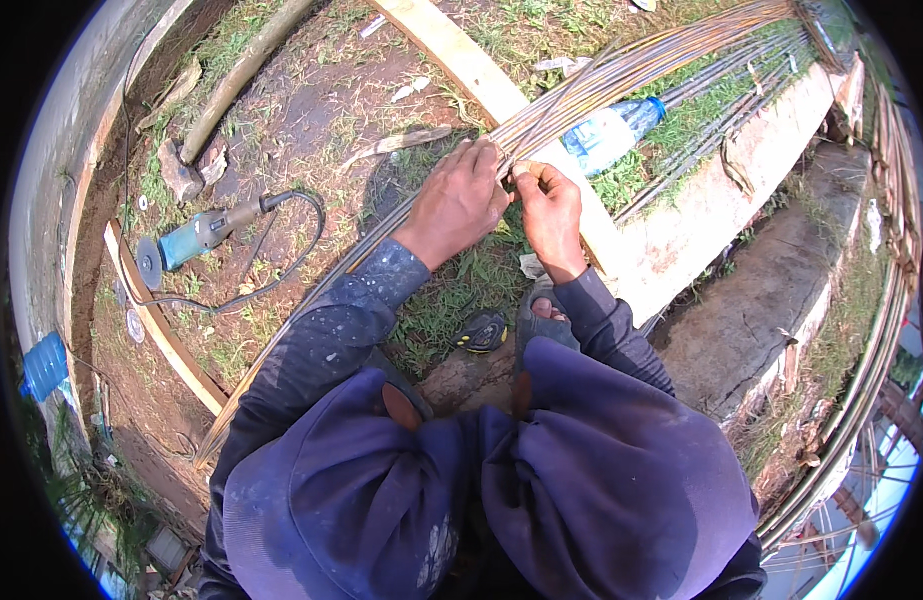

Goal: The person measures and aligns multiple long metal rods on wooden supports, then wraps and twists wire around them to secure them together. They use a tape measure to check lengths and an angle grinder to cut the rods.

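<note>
A long bundle of thin, partly rusty metal rods [602,92] runs diagonally from the lower left to the upper right, resting across a wooden board [470,62]. My left hand [460,200] lies over the bundle at its middle, fingers curled around the rods. Close beside it, my right hand [552,212] is closed in a pinch against the near side of the rods. Whatever sits between its thumb and finger is too small and covered to make out. The two hands' fingertips almost meet.
An angle grinder [204,234] with a black cord lies on the ground at left. Clear plastic bottle [607,138] rests beyond the board, by more rods [722,125]. Near my feet is a black-and-yellow tape measure [481,332]. A wooden pole [244,78] leans at upper left.
</note>
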`<state>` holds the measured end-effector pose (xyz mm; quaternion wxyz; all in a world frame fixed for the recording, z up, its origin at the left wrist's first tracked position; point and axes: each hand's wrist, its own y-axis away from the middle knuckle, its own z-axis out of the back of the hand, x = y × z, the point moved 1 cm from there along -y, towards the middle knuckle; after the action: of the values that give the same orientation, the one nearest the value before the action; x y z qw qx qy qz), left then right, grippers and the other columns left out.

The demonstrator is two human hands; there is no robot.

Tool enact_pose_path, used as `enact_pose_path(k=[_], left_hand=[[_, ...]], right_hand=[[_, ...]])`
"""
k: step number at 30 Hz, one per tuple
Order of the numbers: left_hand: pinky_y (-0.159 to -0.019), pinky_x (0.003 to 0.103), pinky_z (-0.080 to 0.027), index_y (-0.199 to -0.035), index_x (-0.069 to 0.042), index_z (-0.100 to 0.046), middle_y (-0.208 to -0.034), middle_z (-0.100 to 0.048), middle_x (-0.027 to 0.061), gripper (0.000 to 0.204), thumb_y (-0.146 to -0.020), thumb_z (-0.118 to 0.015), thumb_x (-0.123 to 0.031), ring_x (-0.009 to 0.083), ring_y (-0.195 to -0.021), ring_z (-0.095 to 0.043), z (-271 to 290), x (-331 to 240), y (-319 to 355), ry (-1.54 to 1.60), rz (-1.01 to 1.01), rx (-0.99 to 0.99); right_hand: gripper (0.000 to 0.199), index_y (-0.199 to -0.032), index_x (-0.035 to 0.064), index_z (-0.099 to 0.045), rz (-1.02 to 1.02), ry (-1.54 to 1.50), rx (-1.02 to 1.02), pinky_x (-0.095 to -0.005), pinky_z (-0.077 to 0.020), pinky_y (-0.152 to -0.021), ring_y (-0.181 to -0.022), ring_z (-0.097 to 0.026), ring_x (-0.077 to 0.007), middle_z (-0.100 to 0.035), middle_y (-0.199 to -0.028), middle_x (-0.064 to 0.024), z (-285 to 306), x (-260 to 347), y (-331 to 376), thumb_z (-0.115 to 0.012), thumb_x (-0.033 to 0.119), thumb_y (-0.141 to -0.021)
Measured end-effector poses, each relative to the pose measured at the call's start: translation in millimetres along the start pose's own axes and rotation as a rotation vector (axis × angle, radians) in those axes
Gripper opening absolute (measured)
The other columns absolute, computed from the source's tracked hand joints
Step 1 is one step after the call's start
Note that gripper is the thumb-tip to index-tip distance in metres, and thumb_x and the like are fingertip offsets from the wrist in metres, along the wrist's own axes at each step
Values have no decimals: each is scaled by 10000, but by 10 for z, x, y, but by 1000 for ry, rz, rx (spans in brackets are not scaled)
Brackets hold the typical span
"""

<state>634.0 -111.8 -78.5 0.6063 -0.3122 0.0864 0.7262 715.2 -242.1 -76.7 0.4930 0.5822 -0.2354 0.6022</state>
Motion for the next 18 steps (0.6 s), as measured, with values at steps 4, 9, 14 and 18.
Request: enact_pose_path(k=[4,9,14,18], left_hand=[[-953,476,-545,-1306,48,-558,-1251,-645,268,475,-867,-671,-96,415,-1131,-647,130,57,-33,143,204,116],[-906,468,-561,-1286,-4,-597,-1238,-663,231,405,-906,-665,-127,391,-1080,-669,162,125,69,119,50,7],[-878,474,-553,-1255,-27,-606,-1210,-664,165,355,-926,-631,-157,367,-1071,-649,164,7,44,70,103,8],[-879,469,-543,-1190,7,-626,-1162,-652,170,301,-920,-619,-125,361,-1050,-638,146,-23,-32,79,77,1]], right_hand=[[220,-1005,-36,-705,-60,-73,54,-245,-432,-536,-609,-565,-67,-666,-736,-30,-44,3,2,-629,167,-968],[179,-917,11,-678,-162,-348,27,-246,-371,-471,-526,-494,-69,-630,-704,-6,-15,-122,7,-621,168,-981],[183,-922,38,-654,-330,-514,-67,-235,-378,-485,-578,-512,-79,-638,-764,-26,-32,-52,-25,-623,205,-989],[200,-1058,37,-631,-383,-628,-89,-244,-400,-516,-680,-556,-94,-652,-884,-13,122,-6,-95,-561,222,-1028]])
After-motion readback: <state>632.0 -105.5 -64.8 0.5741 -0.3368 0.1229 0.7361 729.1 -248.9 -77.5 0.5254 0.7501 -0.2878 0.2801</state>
